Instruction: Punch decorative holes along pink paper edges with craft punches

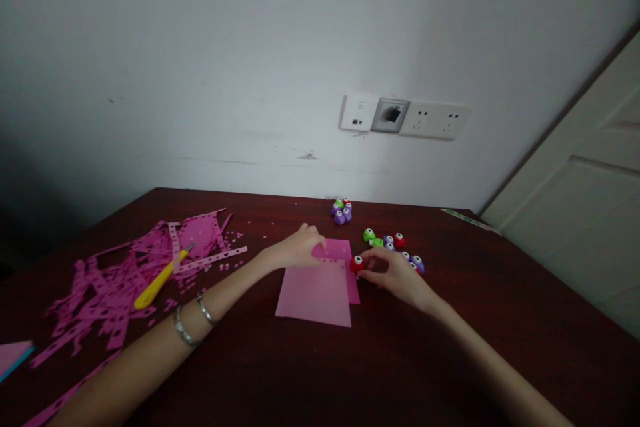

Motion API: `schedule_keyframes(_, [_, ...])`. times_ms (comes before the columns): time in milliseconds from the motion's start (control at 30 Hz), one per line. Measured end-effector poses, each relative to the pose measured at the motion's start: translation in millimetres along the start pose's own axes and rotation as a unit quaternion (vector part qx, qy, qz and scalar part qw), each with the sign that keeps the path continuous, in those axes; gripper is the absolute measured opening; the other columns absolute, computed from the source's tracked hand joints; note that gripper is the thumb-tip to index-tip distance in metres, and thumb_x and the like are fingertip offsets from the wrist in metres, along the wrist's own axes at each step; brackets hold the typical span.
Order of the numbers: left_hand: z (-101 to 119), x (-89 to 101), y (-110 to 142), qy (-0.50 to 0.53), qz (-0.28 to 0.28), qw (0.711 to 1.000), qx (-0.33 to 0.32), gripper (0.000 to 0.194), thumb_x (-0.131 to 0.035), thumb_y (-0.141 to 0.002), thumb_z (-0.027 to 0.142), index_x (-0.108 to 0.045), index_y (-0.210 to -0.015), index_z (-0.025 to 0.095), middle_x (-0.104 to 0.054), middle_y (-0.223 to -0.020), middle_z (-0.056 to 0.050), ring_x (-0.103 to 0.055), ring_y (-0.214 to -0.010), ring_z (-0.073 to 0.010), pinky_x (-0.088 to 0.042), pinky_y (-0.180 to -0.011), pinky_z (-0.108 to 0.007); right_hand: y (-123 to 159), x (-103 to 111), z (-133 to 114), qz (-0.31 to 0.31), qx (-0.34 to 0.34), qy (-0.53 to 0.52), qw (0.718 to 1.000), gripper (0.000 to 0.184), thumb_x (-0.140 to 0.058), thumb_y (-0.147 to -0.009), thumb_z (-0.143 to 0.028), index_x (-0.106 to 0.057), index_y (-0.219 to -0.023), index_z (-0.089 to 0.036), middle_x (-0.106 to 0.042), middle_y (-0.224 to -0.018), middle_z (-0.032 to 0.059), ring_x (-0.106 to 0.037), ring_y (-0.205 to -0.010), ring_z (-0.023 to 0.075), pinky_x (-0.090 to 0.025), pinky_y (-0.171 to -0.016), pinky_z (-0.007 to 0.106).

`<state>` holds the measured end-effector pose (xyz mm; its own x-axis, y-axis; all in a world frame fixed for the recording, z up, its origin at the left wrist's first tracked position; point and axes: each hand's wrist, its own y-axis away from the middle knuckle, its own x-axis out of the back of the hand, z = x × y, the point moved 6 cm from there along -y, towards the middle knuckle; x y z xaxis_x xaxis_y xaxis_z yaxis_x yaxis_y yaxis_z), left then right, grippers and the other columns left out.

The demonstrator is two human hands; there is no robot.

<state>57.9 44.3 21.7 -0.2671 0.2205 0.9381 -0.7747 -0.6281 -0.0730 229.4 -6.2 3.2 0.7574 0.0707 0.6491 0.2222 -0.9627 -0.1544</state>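
Pinched between thumb and fingertips of the right hand (pixel 395 273) is a small red punch (pixel 357 263), held at the right edge of the stacked pink paper; whether the left hand (pixel 300 247), its fingers curled over the paper's upper edge, grips anything, I cannot tell. From the left: a paper pad (pixel 15 352) lies at the table's edge, then a heap of pink strips (pixel 143 257), many pierced with holes, a yellow craft knife (pixel 160 281) on top and cut-out bits scattered around. That much punching looks done. Next comes the light pink sheet (pixel 315 293), overlapping a darker pink sheet (pixel 354 287); a short row of marks, probably holes, runs near its top, while its broad lower part looks unpunched. That seems to be what is left. Farther right, beyond the back cluster of punches (pixel 347 215), a looser group of punches (pixel 389 241) lies by the right hand.
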Motion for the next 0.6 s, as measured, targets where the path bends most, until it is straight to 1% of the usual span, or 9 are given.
schedule_keyframes(33, [-7.2,-2.8,0.0,-0.021,-0.012,1.0,0.016,0.021,-0.062,-0.067,0.029,-0.064,-0.084,0.016,-0.059,-0.088,-0.008,-0.049,-0.09,-0.0242,-0.037,-0.078,-0.034,-0.8,-0.3,4.9,-0.001,-0.012,0.002,1.0,0.018,-0.064,-0.07,-0.024,-0.065,-0.086,-0.015,-0.06,-0.074,0.0029,-0.056,-0.066,0.0149,-0.046,-0.056,0.025])
schedule_keyframes(100, [-17.1,-7.2,0.3,-0.042,-0.026,0.998,0.041,0.029,-0.068,-0.063,0.037,-0.064,-0.082,0.016,-0.058,-0.086,-0.008,-0.048,-0.089,-0.0251,-0.036,-0.077,-0.034,-1.4,-2.2,12.1,-0.005,-0.03,0.005,1.0,0.019,-0.065,-0.069,-0.025,-0.065,-0.086,-0.015,-0.06,-0.073,0.003,-0.056,-0.066,0.0153,-0.047,-0.055,0.026])
schedule_keyframes(167, [-20.0,-9.7,0.3,-0.037,-0.033,0.997,0.052,0.033,-0.07,-0.06,0.04,-0.063,-0.082,0.017,-0.059,-0.084,-0.006,-0.048,-0.089,-0.0245,-0.035,-0.078,-0.034,-1.3,-4.6,16.0,-0.009,-0.039,0.006,0.999,0.02,-0.066,-0.069,-0.026,-0.064,-0.086,-0.015,-0.06,-0.073,0.003,-0.057,-0.065,0.0152,-0.047,-0.055,0.026])
schedule_keyframes(267, [-18.1,-11.8,-0.3,-0.012,-0.044,0.997,0.055,0.024,-0.07,-0.062,0.033,-0.062,-0.078,0.016,-0.061,-0.082,-0.004,-0.05,-0.088,-0.0222,-0.033,-0.081,-0.033,-1.1,-6.8,18.8,-0.01,-0.045,0.006,0.999,0.022,-0.066,-0.069,-0.027,-0.064,-0.087,-0.015,-0.061,-0.071,0.0026,-0.057,-0.062,0.0149,-0.047,-0.055,0.026])
schedule_keyframes(400, [-19.7,-15.3,-2.4,0.033,-0.056,0.996,0.061,0.015,-0.066,-0.064,0.024,-0.061,-0.074,0.015,-0.062,-0.078,-0.003,-0.053,-0.08,-0.0184,-0.035,-0.076,-0.03,-1.8,-7.9,19.8,-0.008,-0.034,0.007,0.999,0.021,-0.066,-0.069,-0.027,-0.065,-0.087,-0.015,-0.063,-0.07,0.0022,-0.058,-0.064,0.0155,-0.047,-0.058,0.027])
schedule_keyframes(500, [-25.8,-19.6,-4.4,0.069,-0.056,0.993,0.077,0.018,-0.067,-0.061,0.023,-0.061,-0.075,0.013,-0.062,-0.077,-0.003,-0.054,-0.072,-0.0166,-0.038,-0.066,-0.026,-2.0,-8.1,20.3,-0.006,-0.026,0.009,1.0,0.021,-0.066,-0.069,-0.026,-0.065,-0.087,-0.016,-0.063,-0.072,0.0025,-0.059,-0.066,0.0159,-0.048,-0.06,0.027])
schedule_keyframes(600, [-30.3,-21.8,-6.1,0.089,-0.038,0.991,0.088,0.027,-0.068,-0.057,0.023,-0.061,-0.081,0.013,-0.063,-0.08,-0.004,-0.055,-0.069,-0.0161,-0.038,-0.058,-0.024,-2.0,-7.9,20.0,-0.003,-0.02,0.013,1.0,0.02,-0.066,-0.068,-0.025,-0.066,-0.086,-0.016,-0.064,-0.074,0.0027,-0.059,-0.068,0.0162,-0.048,-0.062,0.028])
